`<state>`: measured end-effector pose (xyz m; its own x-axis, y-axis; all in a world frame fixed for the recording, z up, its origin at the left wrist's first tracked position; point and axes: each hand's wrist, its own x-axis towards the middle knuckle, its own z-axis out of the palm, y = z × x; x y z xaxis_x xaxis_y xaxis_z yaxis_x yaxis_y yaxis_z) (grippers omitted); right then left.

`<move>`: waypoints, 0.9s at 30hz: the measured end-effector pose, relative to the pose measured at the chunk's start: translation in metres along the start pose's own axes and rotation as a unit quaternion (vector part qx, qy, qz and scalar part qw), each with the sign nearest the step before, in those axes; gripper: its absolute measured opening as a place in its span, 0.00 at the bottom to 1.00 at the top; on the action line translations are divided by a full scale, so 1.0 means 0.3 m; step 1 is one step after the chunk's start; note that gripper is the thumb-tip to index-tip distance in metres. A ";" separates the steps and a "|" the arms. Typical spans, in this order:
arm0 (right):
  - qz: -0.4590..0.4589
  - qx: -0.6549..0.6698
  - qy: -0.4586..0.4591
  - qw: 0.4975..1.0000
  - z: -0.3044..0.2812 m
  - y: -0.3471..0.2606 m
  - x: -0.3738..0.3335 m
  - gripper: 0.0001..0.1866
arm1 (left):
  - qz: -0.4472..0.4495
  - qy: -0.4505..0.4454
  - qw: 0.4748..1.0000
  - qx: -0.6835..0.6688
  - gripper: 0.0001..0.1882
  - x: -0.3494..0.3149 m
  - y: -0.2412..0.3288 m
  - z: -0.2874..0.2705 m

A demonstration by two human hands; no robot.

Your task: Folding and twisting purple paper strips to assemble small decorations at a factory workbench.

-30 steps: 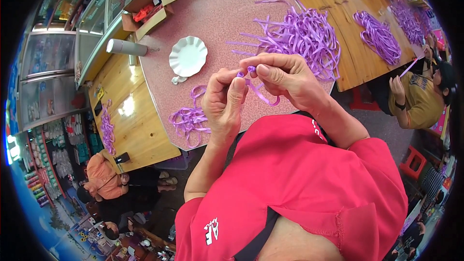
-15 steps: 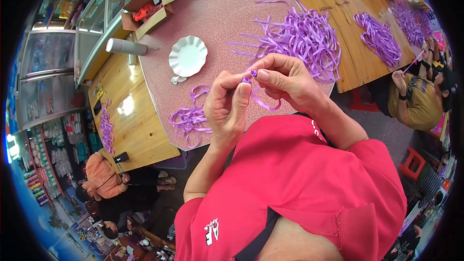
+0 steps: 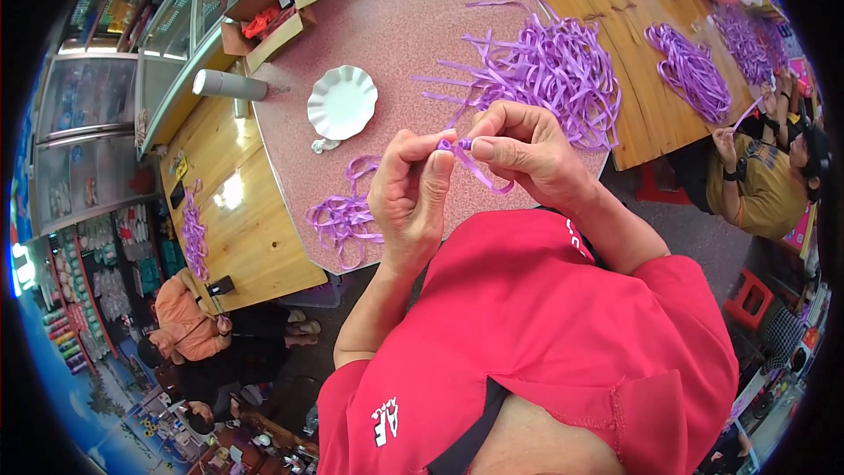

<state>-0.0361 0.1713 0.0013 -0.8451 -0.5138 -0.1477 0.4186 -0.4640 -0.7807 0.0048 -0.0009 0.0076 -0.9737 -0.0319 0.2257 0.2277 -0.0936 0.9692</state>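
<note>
Over the near edge of the pink speckled table [image 3: 396, 35], both hands pinch a narrow purple ribbon [image 3: 482, 179]. Between thumb and index finger, my left hand [image 3: 408, 198] grips a small rolled or folded bit of it. My right hand [image 3: 538, 157] pinches the ribbon just beside that bit, its thumb close to the left fingertips. A loose length curves down below the right hand. To the left of my left hand, a small heap of purple ribbon loops [image 3: 338, 218] lies on the table. Past my right hand is a large tangled pile of purple ribbon [image 3: 554, 75].
A white scalloped plate [image 3: 343, 102], a grey bottle [image 3: 230, 85] and an open cardboard box [image 3: 274, 19] stand toward the far left. More ribbon bundles [image 3: 688, 70] lie on the wooden table at right. People sit at both sides; one in yellow [image 3: 763, 185] handles ribbon.
My right fingers have shifted slightly down and turned, drawing the ribbon level beside the left fingertips. My left hand has barely moved. The person at right has moved their hands a little.
</note>
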 end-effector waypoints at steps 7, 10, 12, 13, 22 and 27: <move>-0.106 -0.075 0.022 0.991 0.029 -0.001 0.003 0.05 | -0.001 -0.006 1.000 0.016 0.06 0.005 -0.013 0.006; -0.135 -0.137 0.031 0.981 0.027 0.001 0.002 0.05 | -0.004 -0.006 1.000 0.026 0.05 0.007 -0.015 0.009; -0.165 -0.175 0.039 0.970 0.029 0.008 0.001 0.05 | 0.007 -0.008 0.999 0.036 0.05 0.008 -0.023 0.009; -0.165 -0.175 0.040 0.970 0.030 0.009 0.002 0.05 | 0.006 -0.008 0.999 0.036 0.05 0.009 -0.021 0.011; -0.333 -0.413 0.004 0.847 0.000 -0.039 0.026 0.09 | -0.018 -0.015 0.999 0.039 0.05 0.012 -0.010 0.010; -0.391 -0.483 -0.055 0.782 -0.021 -0.077 0.034 0.10 | -0.047 -0.037 0.998 0.031 0.05 0.013 0.003 0.009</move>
<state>-0.0564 0.1812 0.0140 -0.6612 -0.4295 0.6151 -0.7025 0.0668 -0.7085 0.0013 0.0016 0.0097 -0.9892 0.0469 0.1386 0.1373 -0.0304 0.9901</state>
